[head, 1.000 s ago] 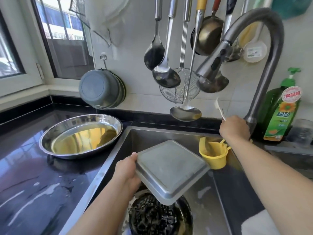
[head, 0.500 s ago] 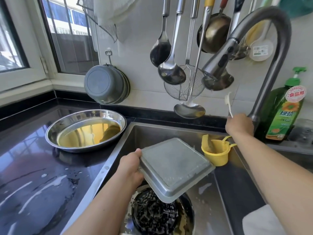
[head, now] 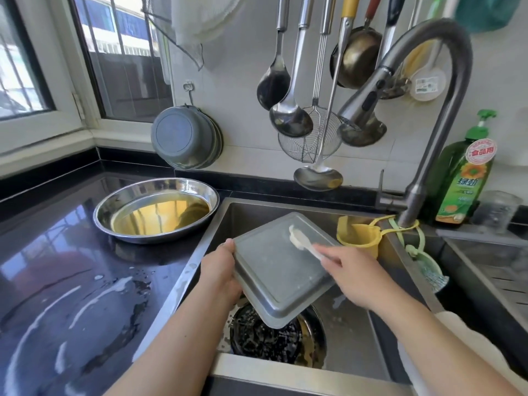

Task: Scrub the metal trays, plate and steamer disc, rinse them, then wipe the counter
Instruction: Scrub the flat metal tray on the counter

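A rectangular metal tray (head: 278, 270) is held upside down and tilted over the sink. My left hand (head: 221, 271) grips its left edge. My right hand (head: 353, 274) holds a small white brush (head: 300, 238), whose head touches the tray's upturned bottom near the far corner. Below the tray, a round dark perforated steamer disc (head: 265, 335) lies in the sink basin (head: 343, 358). A round metal plate (head: 155, 214) with yellowish liquid sits on the black counter (head: 65, 281) to the left.
The faucet (head: 414, 115) arches over the sink from the right; no water runs. A yellow cup (head: 358, 234) hangs at the sink's far right, a green soap bottle (head: 463, 172) stands behind it. Ladles and a skimmer (head: 310, 138) hang on the wall. The counter has wet streaks.
My right hand has come down from the faucet base with the white brush and put it on the tray's bottom. My left hand keeps the tray in nearly the same place.
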